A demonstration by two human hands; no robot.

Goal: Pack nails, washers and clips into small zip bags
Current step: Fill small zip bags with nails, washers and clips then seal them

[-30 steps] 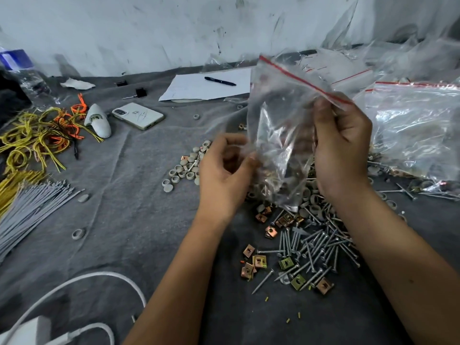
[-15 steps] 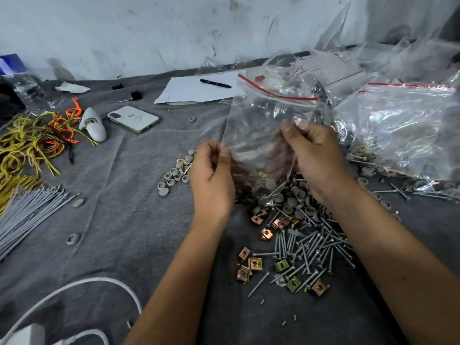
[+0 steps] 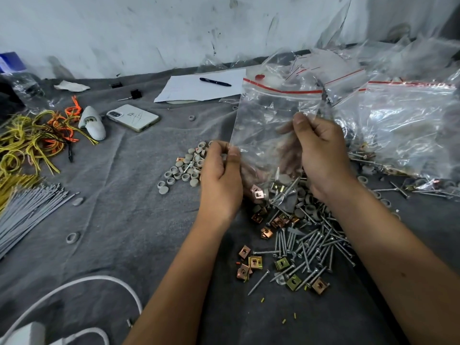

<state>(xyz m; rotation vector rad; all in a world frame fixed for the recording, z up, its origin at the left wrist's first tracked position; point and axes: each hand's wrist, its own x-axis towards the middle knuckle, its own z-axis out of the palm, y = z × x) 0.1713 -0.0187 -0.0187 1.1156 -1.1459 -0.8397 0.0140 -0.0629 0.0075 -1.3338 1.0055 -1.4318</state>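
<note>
Far left of frame: bundle of grey cable ties (image 3: 27, 210) lying on the grey cloth (image 3: 119, 220), yellow and orange wire loops (image 3: 32, 138) above them. Upper left-centre: a phone (image 3: 133, 117) face down; a sheet of paper (image 3: 199, 88) with a pen (image 3: 215, 82) behind it. None of these belong to the job.

Left of centre: small heap of grey washers (image 3: 186, 168) on the cloth, just beside the left hand (image 3: 220, 185). That hand pinches the lower left edge of the zip bag (image 3: 276, 125) between thumb and fingers.

Centre: the bag is held upright, red zip strip at the top, mouth apparently not yet sealed (judgement; the strip bows). A few nails, washers and clips sit in its bottom corner. The film is thin, limp and slick; the load is small but dense and pointed, so the bag will sag to wherever the metal settles, and nail tips could pierce the film. Best hold: the stiffer band just under the zip strip, one hand at each side, contents hanging below.

Right of centre: right hand (image 3: 321, 155) grips the bag's right side, thumb in front, fingers curled behind the plastic.

Below the hands: loose pile of nails (image 3: 313, 247) and brass-coloured clips (image 3: 251, 265). Right edge: larger zip bags (image 3: 408, 125), heaped.
</note>
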